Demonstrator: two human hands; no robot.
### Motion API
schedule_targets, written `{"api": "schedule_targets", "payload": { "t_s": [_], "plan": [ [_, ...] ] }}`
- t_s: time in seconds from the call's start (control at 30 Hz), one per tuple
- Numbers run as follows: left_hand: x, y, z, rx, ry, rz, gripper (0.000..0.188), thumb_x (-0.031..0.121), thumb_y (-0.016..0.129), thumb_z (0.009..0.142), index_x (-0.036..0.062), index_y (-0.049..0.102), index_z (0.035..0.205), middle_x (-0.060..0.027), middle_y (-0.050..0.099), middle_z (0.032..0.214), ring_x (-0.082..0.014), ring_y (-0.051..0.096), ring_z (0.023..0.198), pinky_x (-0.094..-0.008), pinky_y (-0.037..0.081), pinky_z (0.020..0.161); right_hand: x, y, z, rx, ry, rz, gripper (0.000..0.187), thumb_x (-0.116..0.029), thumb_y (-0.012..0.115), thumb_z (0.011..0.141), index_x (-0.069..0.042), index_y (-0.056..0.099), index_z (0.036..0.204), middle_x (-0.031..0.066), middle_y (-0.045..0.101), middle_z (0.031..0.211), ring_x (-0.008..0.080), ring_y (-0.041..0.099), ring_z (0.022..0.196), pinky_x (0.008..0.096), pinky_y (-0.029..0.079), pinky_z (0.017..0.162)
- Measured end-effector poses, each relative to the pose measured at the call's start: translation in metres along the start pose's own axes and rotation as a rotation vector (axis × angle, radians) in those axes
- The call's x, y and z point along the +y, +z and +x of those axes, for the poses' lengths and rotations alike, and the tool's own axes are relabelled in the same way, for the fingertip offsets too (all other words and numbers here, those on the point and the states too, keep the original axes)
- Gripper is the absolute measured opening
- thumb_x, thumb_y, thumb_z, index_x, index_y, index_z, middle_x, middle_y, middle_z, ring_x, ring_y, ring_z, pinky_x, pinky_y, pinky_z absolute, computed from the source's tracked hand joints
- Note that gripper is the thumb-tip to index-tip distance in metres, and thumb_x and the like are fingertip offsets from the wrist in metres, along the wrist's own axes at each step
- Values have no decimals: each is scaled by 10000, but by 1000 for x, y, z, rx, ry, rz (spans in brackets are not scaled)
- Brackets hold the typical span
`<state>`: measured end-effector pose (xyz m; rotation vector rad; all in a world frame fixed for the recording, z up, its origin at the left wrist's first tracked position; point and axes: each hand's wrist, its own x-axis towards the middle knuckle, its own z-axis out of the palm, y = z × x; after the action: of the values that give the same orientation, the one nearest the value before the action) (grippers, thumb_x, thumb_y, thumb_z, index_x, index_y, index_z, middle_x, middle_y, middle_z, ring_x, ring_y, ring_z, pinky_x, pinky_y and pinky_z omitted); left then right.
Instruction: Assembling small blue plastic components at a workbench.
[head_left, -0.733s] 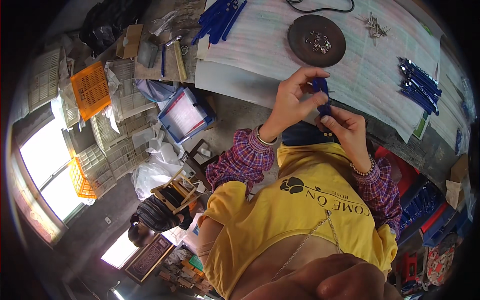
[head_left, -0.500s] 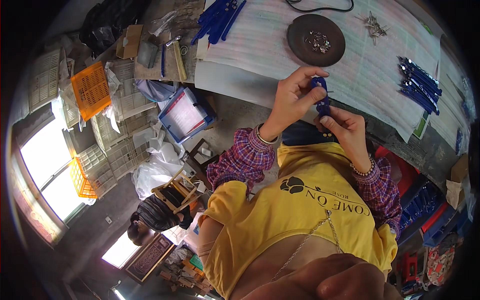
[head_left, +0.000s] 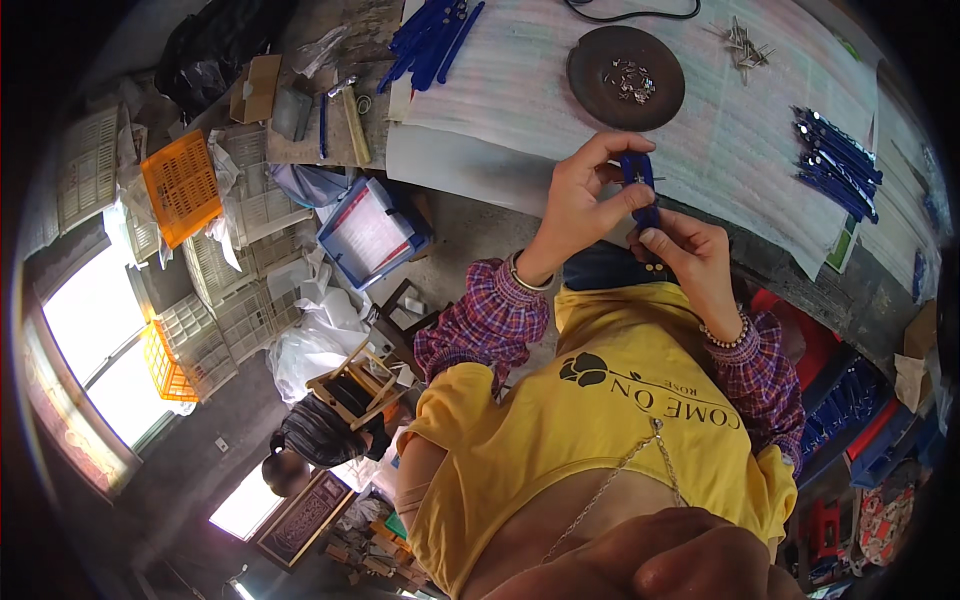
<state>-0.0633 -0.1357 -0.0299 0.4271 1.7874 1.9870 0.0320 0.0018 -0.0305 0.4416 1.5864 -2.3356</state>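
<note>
Both my hands are closed on one slim dark-blue piece (head_left: pixel 640 172), held upright at the near edge of the table. My left hand (head_left: pixel 588 195) pinches its upper part between thumb and fingers. Lower down, my right hand (head_left: pixel 685 250) grips the bottom end with thumb and forefinger. A thin metal pin (head_left: pixel 658 179) sticks out to the right from the blue piece. Just beyond my hands is a brown round dish (head_left: pixel 590 100) with small shiny metal bits (head_left: pixel 630 82) in its middle. The exact kind of the blue piece cannot be made out.
Blue pieces lie bundled on the paper-covered table (head_left: pixel 480 110) at the right (head_left: pixel 838 165) and far left (head_left: pixel 430 40). Metal pins (head_left: pixel 745 48) lie scattered at the back. A hammer (head_left: pixel 356 125) rests on the side bench. Another person (head_left: pixel 320 430) is at lower left.
The blue piece has turned slightly in my fingers, and its face shows differently. Both hands keep their grip in nearly the same place.
</note>
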Motion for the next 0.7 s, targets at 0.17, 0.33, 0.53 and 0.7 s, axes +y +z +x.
{"api": "schedule_targets", "payload": {
  "t_s": [0.17,0.33,0.53,0.7],
  "plan": [
    [5,-3,-1,16,14,-16,333,-12,627,786,-2,535,1106,-23,584,860,-44,533,755,-196,449,674,-2,4,-1,11,0,15,136,-49,577,867,48,632,946,23,621,775,79,558,692,213,453,645],
    [4,0,0,39,-29,-55,336,-16,636,780,-2,537,1101,-24,591,852,-52,545,743,-200,459,672,-4,4,0,6,7,16,135,-42,570,869,49,630,947,25,622,776,78,558,693,211,452,645],
    [4,-7,-2,-9,-125,-68,339,-18,638,774,0,538,1097,-32,586,893,-64,550,787,-208,461,692,-4,4,-1,-3,-5,0,134,-45,570,868,53,630,937,25,622,774,75,557,695,206,448,644],
    [3,-1,-1,10,-87,-75,337,-17,646,771,0,541,1090,-30,584,897,-64,550,784,-204,458,691,-3,2,0,-15,-8,-19,145,-48,571,869,51,626,960,29,633,792,76,566,699,207,452,646]
  ]
}}
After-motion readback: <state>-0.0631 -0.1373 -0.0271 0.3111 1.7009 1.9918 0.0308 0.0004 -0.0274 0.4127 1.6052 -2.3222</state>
